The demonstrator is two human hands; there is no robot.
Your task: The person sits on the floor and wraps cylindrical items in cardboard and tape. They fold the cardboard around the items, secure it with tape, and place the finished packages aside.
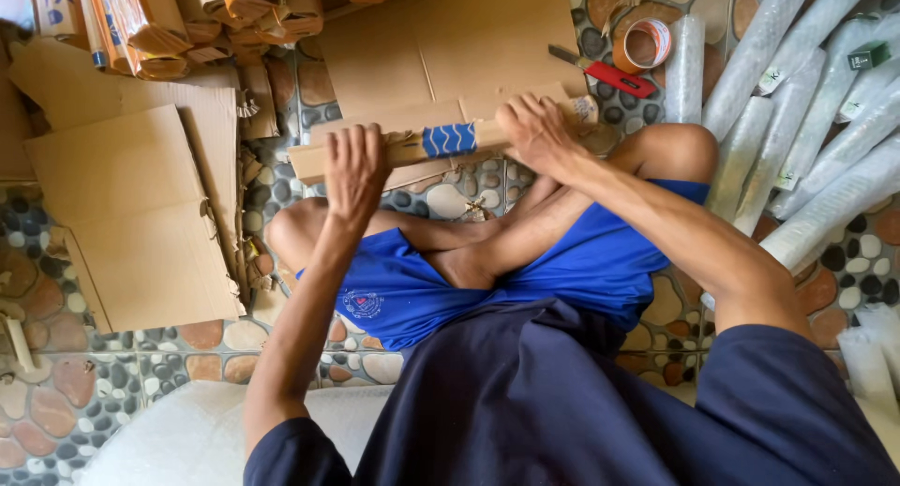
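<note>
Brown cardboard box (412, 147), long and narrow with a blue wavy patch, lies crosswise above the person's crossed legs. Left hand (354, 172) is curled tight around its left part, fingers wrapped over the top edge. Right hand (536, 134) presses on its right end, fingers bent over it. A tape roll (643, 44) and red cutter (609, 74) lie beyond.
</note>
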